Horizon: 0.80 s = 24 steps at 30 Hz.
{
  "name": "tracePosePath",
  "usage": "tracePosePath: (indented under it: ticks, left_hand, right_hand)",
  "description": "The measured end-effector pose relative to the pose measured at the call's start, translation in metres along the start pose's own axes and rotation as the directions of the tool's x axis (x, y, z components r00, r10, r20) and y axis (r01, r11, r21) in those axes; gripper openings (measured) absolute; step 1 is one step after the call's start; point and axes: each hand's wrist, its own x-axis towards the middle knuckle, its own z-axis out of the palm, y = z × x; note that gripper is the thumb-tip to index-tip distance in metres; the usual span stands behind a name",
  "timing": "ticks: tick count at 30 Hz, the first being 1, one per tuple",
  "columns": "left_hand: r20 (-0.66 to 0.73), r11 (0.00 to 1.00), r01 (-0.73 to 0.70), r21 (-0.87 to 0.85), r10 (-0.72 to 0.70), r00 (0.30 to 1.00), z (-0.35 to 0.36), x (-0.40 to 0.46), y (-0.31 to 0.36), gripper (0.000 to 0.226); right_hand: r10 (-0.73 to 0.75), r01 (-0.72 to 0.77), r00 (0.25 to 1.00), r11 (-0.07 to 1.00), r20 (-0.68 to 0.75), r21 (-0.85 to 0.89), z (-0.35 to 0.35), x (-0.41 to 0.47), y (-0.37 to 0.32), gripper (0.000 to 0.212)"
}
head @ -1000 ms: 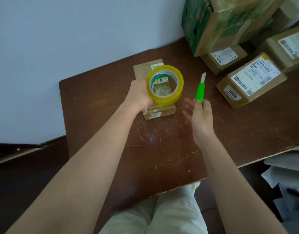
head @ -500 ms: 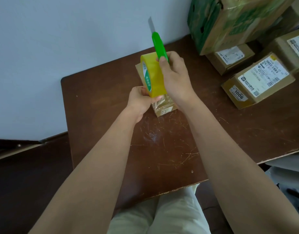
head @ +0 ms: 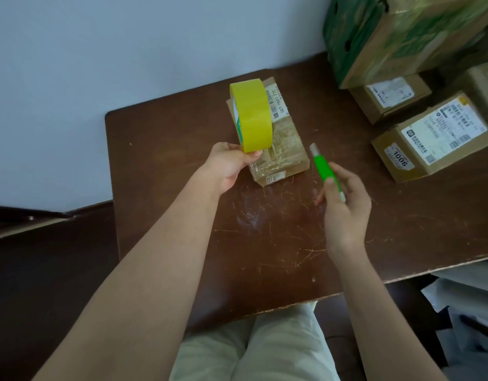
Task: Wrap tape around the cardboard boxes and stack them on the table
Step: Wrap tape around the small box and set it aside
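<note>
Small box: a flat cardboard box (head: 281, 141) lies on the brown table (head: 168, 166), toward the wall side, partly covered in shiny clear tape, with a white barcode label at its far end.
Tape roll: a yellow tape roll (head: 252, 115) stands on edge above the small box's left side, hiding part of that box; whether it touches the box cannot be told.
Left hand: the left hand (head: 227, 165) is just left of the small box's near end, its fingers curled up around the bottom of the tape roll, thumb tip pressed on the roll's lower rim.
Tape strip: a clear strip seems to run from the roll's underside down to the box's near end; it is too faint to be sure.
Right hand: the right hand (head: 344, 204) is to the right of the small box and nearer the person, apart from the box, its fingers closed around a green utility knife (head: 326, 171).
Knife: the blade end points toward the small box's right near corner and stops just beside it, not touching.
Labelled boxes: further right of the small box, well apart, sit several cardboard boxes with shipping labels; one (head: 432, 138) reads 1006.
Large carton: a green-printed carton (head: 396, 34) rests tilted on those boxes, far right of the small box.
</note>
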Motion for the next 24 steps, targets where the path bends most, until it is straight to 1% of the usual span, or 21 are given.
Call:
tracePosePath:
  ticks: [3, 5, 9, 15, 20, 24]
  left_hand:
    - [-0.015, 0.997, -0.007, 0.079, 0.008, 1.0, 0.008, 0.003, 0.002, 0.055]
    - [-0.036, 0.993, -0.02, 0.116, 0.024, 0.999, 0.015, 0.004, 0.003, 0.049]
    - [-0.063, 0.988, -0.032, 0.149, 0.042, 0.997, 0.022, 0.005, 0.005, 0.043]
    - [-0.069, 0.99, -0.025, 0.138, 0.034, 0.997, 0.022, 0.004, 0.006, 0.043]
    - [-0.066, 0.985, -0.032, 0.168, 0.043, 0.997, 0.023, 0.004, 0.006, 0.038]
    - [-0.058, 0.985, -0.025, 0.173, 0.035, 0.998, 0.022, 0.004, 0.006, 0.03]
  right_hand:
    - [-0.068, 0.071, 0.995, 0.996, 0.08, -0.044, 0.0, -0.008, 0.002, 0.017]
    - [-0.091, 0.094, 0.992, 0.995, 0.091, -0.029, 0.004, -0.003, -0.002, 0.011]
    - [-0.122, 0.128, 0.989, 0.989, 0.086, -0.07, 0.018, 0.015, -0.005, 0.019]
    - [-0.085, 0.088, 0.989, 0.996, 0.119, -0.021, 0.035, 0.028, 0.005, 0.02]
    - [-0.089, 0.097, 0.986, 0.994, 0.139, -0.05, 0.036, 0.032, 0.008, 0.015]
    - [-0.102, 0.118, 0.98, 0.989, 0.169, -0.089, 0.038, 0.031, 0.009, 0.02]
